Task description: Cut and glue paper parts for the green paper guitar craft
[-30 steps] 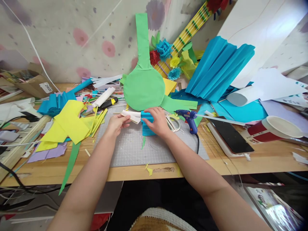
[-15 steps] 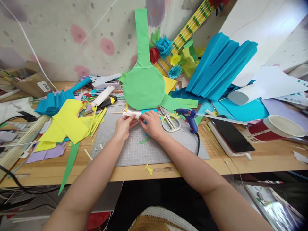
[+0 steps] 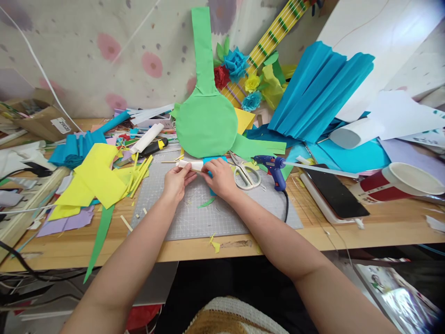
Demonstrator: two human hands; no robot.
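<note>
Cluttered desk (image 3: 200, 253), scissors (image 3: 244, 170) beside right hand (image 3: 221, 179)

- Over the table (image 3: 205, 250): left hand (image 3: 176, 183) and right hand (image 3: 223, 180), both bare, with slim, uncovered forearms (image 3: 141, 248).
- Below the table's front edge: an off-white knitted top (image 3: 248, 313), coarsely textured, rounded in outline, with a brown section (image 3: 215, 323).
- Between top and table: a plain black area (image 3: 222, 278), too dark to identify.

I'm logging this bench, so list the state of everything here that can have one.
White paper: held in left hand
Scissors: unheld, blade opening unclear
Glue gun: white stick in back, power unclear
Phone: screen dark
Paper cup: lidless
Cardboard box: open
Large blue paper: pleated
Utility knife: blade position unclear
Green shape: upright
</note>
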